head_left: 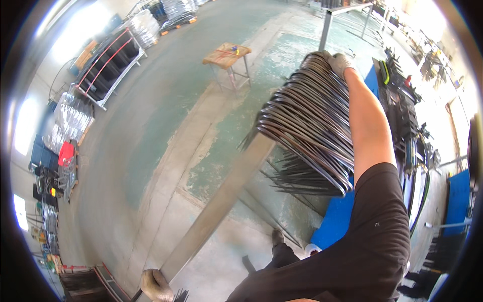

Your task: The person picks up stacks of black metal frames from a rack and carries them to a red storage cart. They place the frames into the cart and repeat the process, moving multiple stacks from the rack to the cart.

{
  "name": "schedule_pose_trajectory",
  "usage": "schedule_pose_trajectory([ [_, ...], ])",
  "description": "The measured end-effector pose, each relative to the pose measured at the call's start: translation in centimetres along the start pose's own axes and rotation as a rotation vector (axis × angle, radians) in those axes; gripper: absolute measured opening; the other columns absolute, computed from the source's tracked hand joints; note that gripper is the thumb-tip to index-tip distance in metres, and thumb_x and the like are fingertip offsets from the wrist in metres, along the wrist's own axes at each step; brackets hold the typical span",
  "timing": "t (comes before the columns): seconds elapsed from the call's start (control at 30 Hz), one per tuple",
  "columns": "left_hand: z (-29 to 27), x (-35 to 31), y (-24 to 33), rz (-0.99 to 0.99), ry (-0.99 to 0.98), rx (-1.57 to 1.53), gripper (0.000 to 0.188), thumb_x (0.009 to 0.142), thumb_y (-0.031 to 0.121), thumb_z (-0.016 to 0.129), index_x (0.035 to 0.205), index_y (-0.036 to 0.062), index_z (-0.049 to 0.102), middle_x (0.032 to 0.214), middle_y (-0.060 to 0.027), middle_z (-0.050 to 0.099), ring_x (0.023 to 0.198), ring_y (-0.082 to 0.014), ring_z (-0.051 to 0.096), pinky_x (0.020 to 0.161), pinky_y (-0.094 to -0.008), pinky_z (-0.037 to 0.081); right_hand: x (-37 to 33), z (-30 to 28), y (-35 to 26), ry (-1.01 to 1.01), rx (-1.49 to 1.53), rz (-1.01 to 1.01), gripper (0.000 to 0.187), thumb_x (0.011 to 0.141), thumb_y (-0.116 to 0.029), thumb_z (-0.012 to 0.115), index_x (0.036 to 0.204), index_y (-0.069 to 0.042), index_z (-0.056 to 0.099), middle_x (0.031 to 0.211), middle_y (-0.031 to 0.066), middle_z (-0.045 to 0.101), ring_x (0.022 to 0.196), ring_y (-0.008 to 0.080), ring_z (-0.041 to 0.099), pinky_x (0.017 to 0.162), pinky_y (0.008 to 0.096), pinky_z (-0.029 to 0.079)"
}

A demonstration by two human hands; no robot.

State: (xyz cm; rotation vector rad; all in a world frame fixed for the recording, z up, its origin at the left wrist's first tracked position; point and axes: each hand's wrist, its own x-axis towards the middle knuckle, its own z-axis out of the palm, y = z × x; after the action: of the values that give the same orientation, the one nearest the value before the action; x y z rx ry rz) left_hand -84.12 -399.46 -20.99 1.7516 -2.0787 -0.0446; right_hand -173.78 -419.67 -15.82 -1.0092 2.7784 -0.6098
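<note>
Nearest, the person's gloved left hand (pixel 155 285) has its fingers clamped around the low end of a long flat grey metal bar (pixel 221 201) that slopes up and away across the worn green concrete floor (pixel 151 136). The bar's far end carries a dense row of bent dark steel wire loops (pixel 309 126), hanging side by side. The gloved right hand (pixel 338 62) rests on top of the far end of that row, fingers curled over the loops. Just below lies a blue flat panel (pixel 334 219). Beyond stands a small wooden-topped stool with metal legs (pixel 229 56). Far left, a red-strapped metal rack (pixel 108 65) holds dark stock, with silvery wrapped bundles (pixel 143 25) behind it.
</note>
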Motion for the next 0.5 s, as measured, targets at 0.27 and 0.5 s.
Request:
schedule_pose_trajectory([
  [0.27,-0.6,0.9,0.1,0.071,0.026,-0.002,0.028,0.109,0.012,0.066,0.082,0.0042,0.065,0.078,-0.0141,0.068,0.066,-0.0306,0.065,0.057,-0.0465,0.050,2.2,3.3,-0.4,-0.118,0.091,0.005,0.101,0.095,-0.085,0.059,0.147,0.000,0.074,0.149,0.0251,0.072,0.143,0.0418,0.066,0.123,0.0483,0.046],
  [0.5,0.2,0.1,0.1,0.011,-0.001,0.060,0.025,0.109,0.009,0.055,0.086,0.0002,0.059,0.083,-0.0220,0.059,0.077,-0.0459,0.059,0.070,-0.0552,0.046,-2.2,4.3,-0.2,-0.008,0.125,-0.007,0.097,0.098,-0.084,0.064,0.135,0.004,0.079,0.129,0.0216,0.082,0.121,0.0338,0.077,0.112,0.0431,0.055],
])
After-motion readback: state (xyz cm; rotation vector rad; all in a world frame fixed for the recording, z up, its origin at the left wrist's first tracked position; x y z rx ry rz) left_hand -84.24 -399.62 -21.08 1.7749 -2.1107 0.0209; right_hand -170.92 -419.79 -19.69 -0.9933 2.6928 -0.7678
